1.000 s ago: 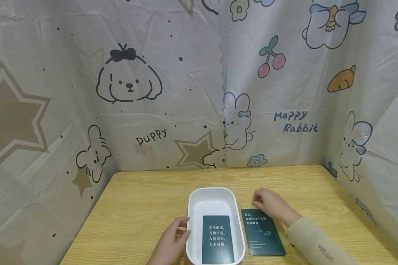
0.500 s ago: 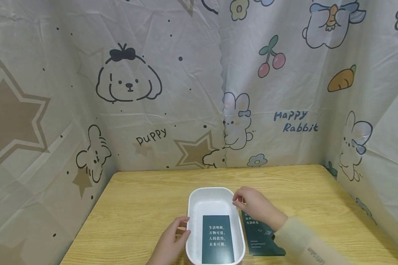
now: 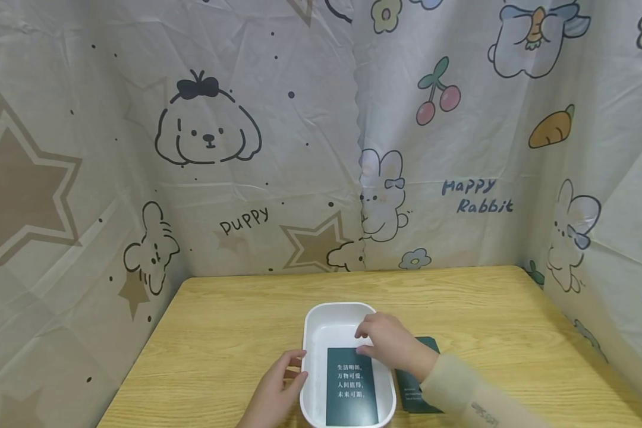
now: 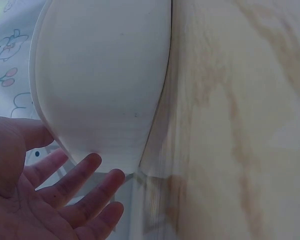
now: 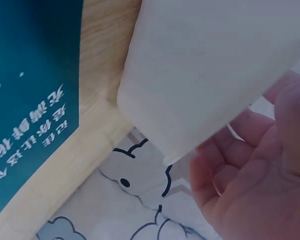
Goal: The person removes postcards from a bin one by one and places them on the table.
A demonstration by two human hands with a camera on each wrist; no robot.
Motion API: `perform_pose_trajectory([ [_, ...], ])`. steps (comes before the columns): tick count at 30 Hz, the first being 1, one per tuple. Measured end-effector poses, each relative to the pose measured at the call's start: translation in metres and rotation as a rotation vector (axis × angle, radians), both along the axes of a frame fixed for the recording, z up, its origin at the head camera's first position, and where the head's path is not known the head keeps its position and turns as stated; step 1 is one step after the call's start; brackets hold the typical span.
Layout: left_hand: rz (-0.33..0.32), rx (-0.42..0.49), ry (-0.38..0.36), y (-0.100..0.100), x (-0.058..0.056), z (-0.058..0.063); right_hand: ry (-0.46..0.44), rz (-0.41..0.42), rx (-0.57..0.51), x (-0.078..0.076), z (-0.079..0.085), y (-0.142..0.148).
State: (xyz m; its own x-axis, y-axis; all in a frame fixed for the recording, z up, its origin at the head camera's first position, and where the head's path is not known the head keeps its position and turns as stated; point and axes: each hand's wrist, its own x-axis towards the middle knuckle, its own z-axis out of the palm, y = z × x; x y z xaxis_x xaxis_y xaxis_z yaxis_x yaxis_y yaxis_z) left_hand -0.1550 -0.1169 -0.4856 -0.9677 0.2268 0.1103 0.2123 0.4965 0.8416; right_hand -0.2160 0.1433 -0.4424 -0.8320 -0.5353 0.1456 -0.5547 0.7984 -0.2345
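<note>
A white oblong tray (image 3: 315, 356) stands near the front of the table, with a dark green card (image 3: 351, 386) printed with white characters lying in it. My left hand (image 3: 275, 386) touches the tray's left side, its fingers spread; in the left wrist view they rest against the tray wall (image 4: 100, 80). Over the right rim reaches my right hand (image 3: 393, 345), its fingers bent and parted above the card's upper right corner. Nothing shows between finger and thumb. To the tray's right lie more green cards (image 3: 414, 395), partly hidden by the right wrist and sleeve.
The wooden table (image 3: 246, 321) extends behind and to both sides of the tray. A cartoon-printed curtain (image 3: 299, 148) hangs around its back and sides.
My right hand has moved left from above the cards on the table, across the tray's right rim, and its fingers have parted. The left hand, tray and card inside have stayed put.
</note>
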Motion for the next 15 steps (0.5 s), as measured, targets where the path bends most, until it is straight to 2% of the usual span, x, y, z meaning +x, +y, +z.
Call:
perform_pose_trajectory([
  [3,0.0,-0.001,-0.003,0.0,0.0,0.0,0.014,0.017,0.038,0.001,-0.002,-0.005],
  [8,0.002,-0.007,-0.012,0.0,0.0,0.0,-0.048,0.019,0.059,0.001,-0.006,-0.013],
  [15,0.001,-0.003,-0.017,0.0,0.0,0.0,-0.075,0.006,0.107,0.001,-0.013,-0.018],
])
